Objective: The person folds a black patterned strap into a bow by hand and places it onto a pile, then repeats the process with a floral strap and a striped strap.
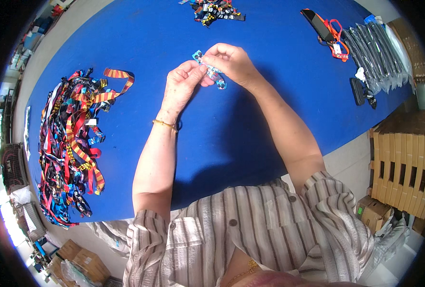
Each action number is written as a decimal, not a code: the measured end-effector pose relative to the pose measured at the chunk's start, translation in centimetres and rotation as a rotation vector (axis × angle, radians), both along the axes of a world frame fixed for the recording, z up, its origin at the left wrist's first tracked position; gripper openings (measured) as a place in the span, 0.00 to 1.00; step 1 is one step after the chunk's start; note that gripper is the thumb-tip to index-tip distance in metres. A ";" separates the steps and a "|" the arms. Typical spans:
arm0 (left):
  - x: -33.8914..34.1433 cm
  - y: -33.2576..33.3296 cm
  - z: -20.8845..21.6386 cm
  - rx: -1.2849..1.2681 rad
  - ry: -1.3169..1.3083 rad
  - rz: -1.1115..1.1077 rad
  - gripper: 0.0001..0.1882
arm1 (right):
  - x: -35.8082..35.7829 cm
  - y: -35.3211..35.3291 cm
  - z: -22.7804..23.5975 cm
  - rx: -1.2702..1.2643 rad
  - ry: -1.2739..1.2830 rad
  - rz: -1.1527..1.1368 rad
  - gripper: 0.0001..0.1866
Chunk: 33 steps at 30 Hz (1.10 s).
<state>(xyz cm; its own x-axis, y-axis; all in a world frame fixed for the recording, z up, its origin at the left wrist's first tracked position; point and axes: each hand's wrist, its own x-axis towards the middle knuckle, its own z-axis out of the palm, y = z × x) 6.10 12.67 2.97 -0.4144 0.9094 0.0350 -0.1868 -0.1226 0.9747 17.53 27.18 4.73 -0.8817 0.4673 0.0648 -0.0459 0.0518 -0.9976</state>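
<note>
Above the blue table (140,158), both my hands meet on one light-blue printed ribbon strap (220,84). Its short upper end sticks out between the hands, and a folded part hangs below the fingers. My left hand (185,79) pinches the strap between thumb and fingertips. Close against it, my right hand (229,62) is closed on the same strap a little higher up. The fingers hide the middle of the strap. A large heap of colourful printed straps (71,153) lies to the left, with a striped red-and-yellow one (121,74) curling out of it.
A smaller pile of straps (215,12) lies at the table's far edge. At the far right are a phone (317,25), orange-handled scissors (336,31), black items in clear plastic sleeves (377,55) and a black object (358,91). Stacked cardboard (401,167) stands beyond the right edge.
</note>
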 end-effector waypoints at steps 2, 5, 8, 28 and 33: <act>0.1 0.1 0.0 -0.005 -0.015 -0.004 0.09 | 0.0 0.0 -0.1 0.006 0.006 -0.002 0.09; 0.2 0.2 0.3 -0.010 -0.040 0.003 0.09 | -0.1 -0.1 -0.4 0.116 0.109 -0.075 0.10; 0.2 0.3 0.2 -0.005 -0.051 0.021 0.10 | -0.3 -0.3 -0.8 0.119 0.102 -0.127 0.10; -0.6 0.4 -0.4 0.065 -0.184 0.161 0.11 | -0.2 0.1 -0.7 -0.012 0.109 -0.071 0.14; -0.7 0.3 -0.3 0.054 -0.220 0.129 0.10 | -0.1 0.5 -1.2 -0.028 0.117 -0.042 0.14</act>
